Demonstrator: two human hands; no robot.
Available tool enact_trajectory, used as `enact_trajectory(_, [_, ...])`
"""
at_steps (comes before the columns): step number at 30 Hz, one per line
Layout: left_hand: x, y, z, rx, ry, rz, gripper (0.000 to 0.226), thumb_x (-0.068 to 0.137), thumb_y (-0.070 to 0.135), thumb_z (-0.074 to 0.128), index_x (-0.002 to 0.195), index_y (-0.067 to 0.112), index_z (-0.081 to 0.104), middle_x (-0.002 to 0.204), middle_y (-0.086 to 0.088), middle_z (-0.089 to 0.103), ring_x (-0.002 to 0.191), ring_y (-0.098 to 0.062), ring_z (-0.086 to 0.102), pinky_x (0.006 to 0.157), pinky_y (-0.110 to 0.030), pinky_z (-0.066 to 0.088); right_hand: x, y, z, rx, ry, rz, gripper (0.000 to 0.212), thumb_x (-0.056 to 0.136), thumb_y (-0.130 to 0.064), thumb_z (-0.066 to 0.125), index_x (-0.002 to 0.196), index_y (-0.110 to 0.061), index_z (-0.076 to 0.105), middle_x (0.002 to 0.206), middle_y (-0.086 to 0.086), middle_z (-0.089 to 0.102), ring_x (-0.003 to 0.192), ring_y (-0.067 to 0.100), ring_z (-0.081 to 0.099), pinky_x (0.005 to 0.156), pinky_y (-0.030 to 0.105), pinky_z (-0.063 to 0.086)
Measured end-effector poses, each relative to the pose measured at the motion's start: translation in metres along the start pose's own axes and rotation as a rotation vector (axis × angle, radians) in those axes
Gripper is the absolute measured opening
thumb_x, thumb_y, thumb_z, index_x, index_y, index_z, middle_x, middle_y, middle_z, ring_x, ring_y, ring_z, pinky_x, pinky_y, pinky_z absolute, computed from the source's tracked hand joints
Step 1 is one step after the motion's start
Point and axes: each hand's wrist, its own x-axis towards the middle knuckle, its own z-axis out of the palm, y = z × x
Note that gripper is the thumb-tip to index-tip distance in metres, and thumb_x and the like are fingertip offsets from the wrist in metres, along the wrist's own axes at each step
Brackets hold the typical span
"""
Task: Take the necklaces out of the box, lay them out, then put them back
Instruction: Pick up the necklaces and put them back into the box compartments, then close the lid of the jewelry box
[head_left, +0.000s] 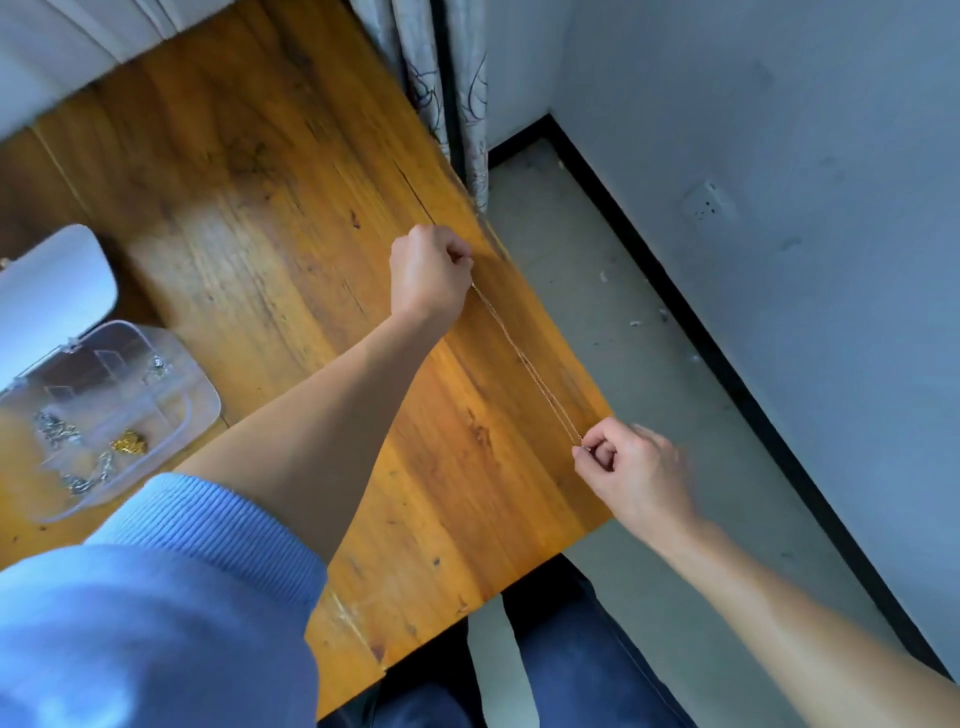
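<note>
Fingers of both hands are pinched shut on one thin necklace (524, 361), one end each. Left hand (430, 273) sits at centre frame, slightly above middle; right hand (631, 470) sits lower right of centre, at the right edge of the tabletop (249, 218). Chain is stretched taut between them, doubled into two strands running close together.

Key relation: the chain's long axis runs diagonally from upper left to lower right, roughly parallel to the tabletop's right edge and just inside it. It looks to be just above or barely touching the wood; cannot tell which. Judgement: next move is lowering both ends together so it lies straight; little room to the right, so drift that way could drop it off the edge onto the floor (649, 322).

Box (202, 400) is clear plastic, at the left edge of frame, well apart from the chain, nearer the left arm. Lid (57, 291) is open, tipped back. Inside, in its compartments, silver chains (57, 428) and a gold piece (129, 444) remain, so the take-out step looks unfinished.

Hard to make out: the chain is very thin and near the wood's colour, clasp and any pendant not readable. Fingertips are curled under on both hands, so the exact pinch points are hidden. Box is cut off at the frame edge, its contents blurred. Blue sleeve (156, 597) fills the lower left corner.
</note>
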Motion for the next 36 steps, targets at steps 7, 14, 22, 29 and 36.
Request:
enact_trajectory(7, [0.034, 0.074, 0.071, 0.12, 0.006, 0.122, 0.008, 0.086, 0.013, 0.068, 0.092, 0.009, 0.072, 0.101, -0.008, 0.065, 0.083, -0.022, 0.061, 0.069, -0.028, 0.048, 0.049, 0.077, -0.057, 0.053, -0.037, 0.023, 0.018, 0.076, -0.031, 0.076, 0.074, -0.024, 0.06, 0.052, -0.008, 0.049, 0.054, 0.014, 0.052, 0.049, 0.026, 0.042])
enact_trajectory(14, [0.025, 0.099, 0.116, 0.088, 0.024, 0.086, 0.017, 0.086, 0.026, 0.068, 0.095, 0.012, 0.071, 0.095, -0.006, 0.071, 0.079, -0.023, 0.063, 0.07, -0.031, 0.049, 0.086, 0.113, -0.083, 0.121, -0.01, 0.033, 0.016, 0.077, -0.042, 0.07, 0.082, -0.029, 0.063, 0.061, -0.016, 0.05, 0.057, 0.01, 0.049, 0.051, 0.027, 0.044])
enact_trajectory(22, [0.007, 0.084, 0.123, 0.036, 0.116, 0.023, 0.017, 0.088, 0.025, 0.064, 0.086, 0.01, 0.071, 0.082, -0.006, 0.071, 0.076, -0.018, 0.063, 0.07, -0.025, 0.046, 0.143, 0.137, -0.102, 0.152, -0.07, 0.111, 0.017, 0.082, -0.041, 0.066, 0.089, -0.026, 0.067, 0.069, -0.014, 0.059, 0.072, 0.018, 0.061, 0.064, 0.033, 0.049])
enact_trajectory(29, [0.002, 0.06, 0.106, 0.057, 0.204, -0.123, 0.021, 0.092, 0.031, 0.06, 0.097, 0.012, 0.069, 0.097, -0.006, 0.069, 0.09, -0.02, 0.063, 0.08, -0.034, 0.051, 0.223, 0.123, -0.125, 0.235, -0.009, 0.157, 0.018, 0.084, -0.037, 0.064, 0.093, -0.022, 0.07, 0.077, -0.006, 0.065, 0.082, 0.025, 0.064, 0.074, 0.037, 0.051])
enact_trajectory(36, [-0.024, 0.041, 0.069, -0.302, -0.04, -0.285, 0.022, 0.095, 0.03, 0.056, 0.11, 0.015, 0.063, 0.085, -0.007, 0.068, 0.066, -0.015, 0.068, 0.065, -0.036, 0.055, 0.302, 0.04, -0.12, 0.702, -0.039, 0.57, 0.034, 0.091, -0.032, 0.059, 0.119, -0.013, 0.06, 0.108, 0.004, 0.064, 0.092, 0.024, 0.063, 0.074, 0.037, 0.058])
